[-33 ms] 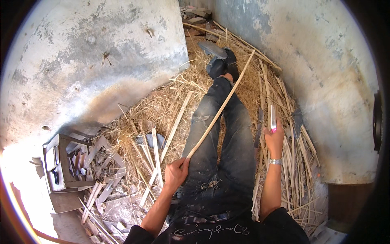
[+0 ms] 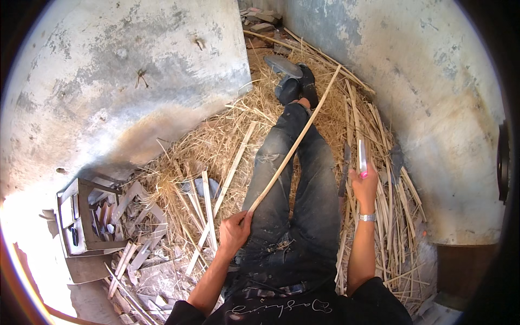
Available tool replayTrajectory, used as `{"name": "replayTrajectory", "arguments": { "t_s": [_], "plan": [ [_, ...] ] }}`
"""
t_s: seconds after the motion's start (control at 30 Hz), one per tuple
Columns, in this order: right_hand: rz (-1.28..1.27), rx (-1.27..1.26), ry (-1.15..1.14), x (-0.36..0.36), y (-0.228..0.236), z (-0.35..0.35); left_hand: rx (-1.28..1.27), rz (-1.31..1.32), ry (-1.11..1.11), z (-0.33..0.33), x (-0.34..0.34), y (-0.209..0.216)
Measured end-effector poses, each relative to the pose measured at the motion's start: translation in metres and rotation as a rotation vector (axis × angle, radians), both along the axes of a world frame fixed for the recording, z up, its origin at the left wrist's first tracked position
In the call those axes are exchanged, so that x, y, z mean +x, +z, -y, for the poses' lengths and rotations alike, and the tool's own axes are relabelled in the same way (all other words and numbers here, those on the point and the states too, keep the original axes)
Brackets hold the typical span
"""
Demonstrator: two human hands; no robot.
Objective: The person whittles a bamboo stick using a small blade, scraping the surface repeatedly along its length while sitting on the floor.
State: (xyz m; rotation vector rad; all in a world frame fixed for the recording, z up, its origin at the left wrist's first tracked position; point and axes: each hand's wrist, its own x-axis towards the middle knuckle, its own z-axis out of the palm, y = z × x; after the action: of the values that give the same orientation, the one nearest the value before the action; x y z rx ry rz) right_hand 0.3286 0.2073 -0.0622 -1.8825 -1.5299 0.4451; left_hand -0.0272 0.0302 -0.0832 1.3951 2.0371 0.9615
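Note:
My left hand (image 2: pixel 234 233) is closed on the near end of a long, thin wooden strip (image 2: pixel 292 149). The strip slants away over my legs to the far right and ends near my shoes. On the right, my right hand (image 2: pixel 365 187) grips a knife (image 2: pixel 362 155) with a shiny blade pointing away from me and a bit of pink showing at the handle. The blade is apart from the strip. Most of the handle is hidden in my fingers.
Several loose wooden strips (image 2: pixel 387 216) lie in a pile along the right wall. Straw-like shavings (image 2: pixel 216 138) cover the floor around my legs. An open wooden box (image 2: pixel 103 246) with odds and ends sits at left. Worn walls (image 2: pixel 135 70) stand on both sides.
My right hand and the knife have shifted very slightly to the left. The left hand and the strip have hardly moved.

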Motion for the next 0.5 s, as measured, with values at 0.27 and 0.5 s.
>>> {"name": "replayTrajectory", "arguments": {
  "t_s": [0.27, 0.5],
  "plan": [
    [-0.380, -0.035, 0.773, -0.134, 0.008, 0.056, 0.134, -0.190, -0.064, -0.002, 0.017, 0.006],
    [-0.244, 0.130, 0.839, -0.163, -0.032, 0.046, 0.156, -0.291, -0.106, 0.004, 0.019, 0.010]
  ]
}}
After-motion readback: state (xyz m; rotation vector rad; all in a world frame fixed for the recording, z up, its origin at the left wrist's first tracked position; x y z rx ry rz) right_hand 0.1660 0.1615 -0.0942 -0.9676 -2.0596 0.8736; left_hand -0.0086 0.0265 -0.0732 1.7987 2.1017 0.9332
